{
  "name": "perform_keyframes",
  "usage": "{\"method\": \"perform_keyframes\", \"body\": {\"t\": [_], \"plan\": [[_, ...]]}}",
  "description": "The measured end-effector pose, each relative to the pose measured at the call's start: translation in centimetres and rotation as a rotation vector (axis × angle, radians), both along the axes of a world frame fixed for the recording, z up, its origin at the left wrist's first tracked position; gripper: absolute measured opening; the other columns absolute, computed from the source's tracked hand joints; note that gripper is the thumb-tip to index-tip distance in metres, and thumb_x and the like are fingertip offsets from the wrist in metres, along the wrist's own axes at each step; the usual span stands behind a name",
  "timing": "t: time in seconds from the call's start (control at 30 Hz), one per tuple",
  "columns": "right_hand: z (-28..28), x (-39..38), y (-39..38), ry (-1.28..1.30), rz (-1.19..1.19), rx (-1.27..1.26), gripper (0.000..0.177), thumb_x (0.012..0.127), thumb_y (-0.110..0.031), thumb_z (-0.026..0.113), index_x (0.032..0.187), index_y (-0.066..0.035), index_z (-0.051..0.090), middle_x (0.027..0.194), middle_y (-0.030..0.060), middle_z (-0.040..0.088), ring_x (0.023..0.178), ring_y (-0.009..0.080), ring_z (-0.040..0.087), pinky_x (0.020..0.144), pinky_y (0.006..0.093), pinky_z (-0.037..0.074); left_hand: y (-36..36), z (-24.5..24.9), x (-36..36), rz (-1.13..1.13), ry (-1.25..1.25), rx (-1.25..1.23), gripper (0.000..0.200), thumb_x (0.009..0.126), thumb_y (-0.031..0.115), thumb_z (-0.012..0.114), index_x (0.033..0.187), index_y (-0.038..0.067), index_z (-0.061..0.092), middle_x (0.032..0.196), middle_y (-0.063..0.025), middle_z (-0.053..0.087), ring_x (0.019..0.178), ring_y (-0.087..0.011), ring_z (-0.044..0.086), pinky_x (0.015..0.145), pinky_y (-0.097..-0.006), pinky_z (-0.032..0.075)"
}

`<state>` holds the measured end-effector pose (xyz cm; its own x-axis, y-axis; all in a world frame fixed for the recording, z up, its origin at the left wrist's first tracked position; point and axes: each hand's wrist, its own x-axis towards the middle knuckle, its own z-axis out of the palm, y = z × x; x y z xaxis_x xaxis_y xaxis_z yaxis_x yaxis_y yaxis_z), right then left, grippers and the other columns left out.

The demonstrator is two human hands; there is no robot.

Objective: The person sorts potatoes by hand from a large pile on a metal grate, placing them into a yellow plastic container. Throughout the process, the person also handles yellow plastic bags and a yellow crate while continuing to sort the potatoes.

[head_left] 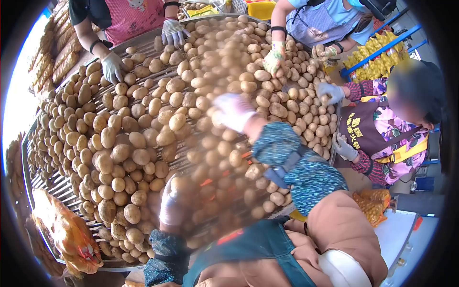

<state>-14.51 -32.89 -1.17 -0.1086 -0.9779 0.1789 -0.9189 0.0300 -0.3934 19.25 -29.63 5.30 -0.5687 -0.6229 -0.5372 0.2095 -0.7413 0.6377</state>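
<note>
Many brown potatoes (108, 137) cover a slatted metal sorting table (67, 187). My left hand (169, 206), in a pale glove, is at the near side of the table, its fingers closed around a potato (180, 184). Farther in, over the middle of the pile, my right hand (233, 112) is stretched out in a white glove. Motion smears its fingers, so whether it holds anything is unclear. Potatoes around and below it are blurred too. Both my forearms have teal patterned sleeves.
Three people work around the far and right sides, their gloved hands (113, 67) on or near potatoes. A filled orange net bag (71, 234) rests at the table's near left corner. Yellow net bags (377, 52) stand behind a blue rail, and another orange bag (372, 204) lies at the right.
</note>
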Motion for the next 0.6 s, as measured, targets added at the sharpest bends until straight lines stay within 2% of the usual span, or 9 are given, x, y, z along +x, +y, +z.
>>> {"method": "perform_keyframes", "body": {"t": [0.03,0.07,0.1,0.17,0.3,0.37,0.43,0.5,0.6], "plan": [[0.9,2.0,-2.5,0.142,0.008,0.375,0.035,0.09,-0.021,0.061,0.123,-0.012,0.062,0.123,0.0111,0.065,0.119,0.0268,0.062,0.098,0.0469,0.049,0.2,1.1,-0.4,0.025,-0.005,0.039,0.027,0.1,0.027,0.058,0.121,0.009,0.057,0.103,-0.0049,0.063,0.089,-0.0199,0.064,0.066,-0.0341,0.057],[1.2,3.8,-3.8,0.228,-0.046,0.527,0.037,0.091,-0.02,0.06,0.126,-0.011,0.059,0.125,0.0115,0.064,0.122,0.0264,0.061,0.097,0.0488,0.05,0.2,1.9,-1.0,0.051,-0.005,0.077,0.027,0.101,0.027,0.057,0.122,0.01,0.057,0.103,-0.005,0.063,0.089,-0.0202,0.065,0.066,-0.0343,0.057],[-1.3,5.1,-3.8,0.195,-0.216,0.175,0.029,0.083,-0.025,0.066,0.109,-0.012,0.069,0.107,0.011,0.069,0.108,0.0305,0.065,0.094,0.0476,0.047,0.3,2.3,-1.2,0.077,-0.008,0.121,0.027,0.101,0.027,0.057,0.123,0.011,0.057,0.103,-0.0051,0.064,0.089,-0.0205,0.065,0.066,-0.0345,0.057],[-2.1,7.0,-5.3,0.237,-0.326,0.324,0.026,0.085,-0.025,0.064,0.107,-0.012,0.07,0.109,0.0089,0.068,0.109,0.0299,0.064,0.098,0.0486,0.044,0.2,0.4,-0.1,0.04,0.035,0.045,0.034,0.101,0.029,0.056,0.13,0.012,0.053,0.11,-0.007,0.063,0.094,-0.0241,0.065,0.069,-0.0371,0.058],[-0.8,6.9,-2.8,0.584,-0.119,0.487,0.025,0.088,-0.023,0.063,0.111,-0.014,0.071,0.11,0.0058,0.068,0.106,0.0237,0.064,0.097,0.0484,0.045,0.6,1.0,-0.2,0.12,0.091,0.092,0.04,0.101,0.031,0.057,0.135,0.012,0.049,0.117,-0.0096,0.062,0.101,-0.028,0.065,0.075,-0.041,0.059],[0.1,5.5,-2.6,0.526,-0.075,0.688,0.036,0.088,-0.026,0.069,0.121,-0.012,0.068,0.129,0.0076,0.063,0.125,0.0268,0.058,0.095,0.0467,0.049,0.7,1.1,-0.1,0.12,0.111,0.089,0.042,0.1,0.031,0.058,0.136,0.012,0.048,0.119,-0.0104,0.061,0.104,-0.0292,0.065,0.078,-0.0431,0.059],[-1.1,3.7,-2.5,0.377,-0.07,0.654,0.037,0.088,-0.023,0.069,0.123,-0.013,0.067,0.131,0.0088,0.063,0.125,0.0273,0.058,0.096,0.0451,0.05,0.5,0.5,0.5,0.051,0.127,0.034,0.042,0.1,0.031,0.059,0.135,0.011,0.049,0.12,-0.0108,0.061,0.106,-0.03,0.064,0.081,-0.0451,0.059],[2.3,3.0,-1.4,0.412,0.184,0.758,0.037,0.09,-0.017,0.064,0.127,-0.014,0.062,0.13,0.0114,0.063,0.126,0.0282,0.058,0.099,0.0438,0.051,0.4,-0.9,0.9,0.048,0.121,-0.011,0.039,0.099,0.028,0.06,0.132,0.009,0.051,0.115,-0.0113,0.063,0.102,-0.029,0.066,0.078,-0.0429,0.06],[2.3,1.7,0.3,0.212,0.285,0.804,0.039,0.091,-0.02,0.062,0.128,-0.011,0.06,0.127,0.0126,0.064,0.123,0.0312,0.059,0.101,0.0445,0.051,0.1,0.5,-0.1,0.08,0.058,0.02,0.031,0.101,0.028,0.058,0.123,0.007,0.058,0.103,-0.0107,0.066,0.091,-0.0251,0.067,0.073,-0.0365,0.06]]}}
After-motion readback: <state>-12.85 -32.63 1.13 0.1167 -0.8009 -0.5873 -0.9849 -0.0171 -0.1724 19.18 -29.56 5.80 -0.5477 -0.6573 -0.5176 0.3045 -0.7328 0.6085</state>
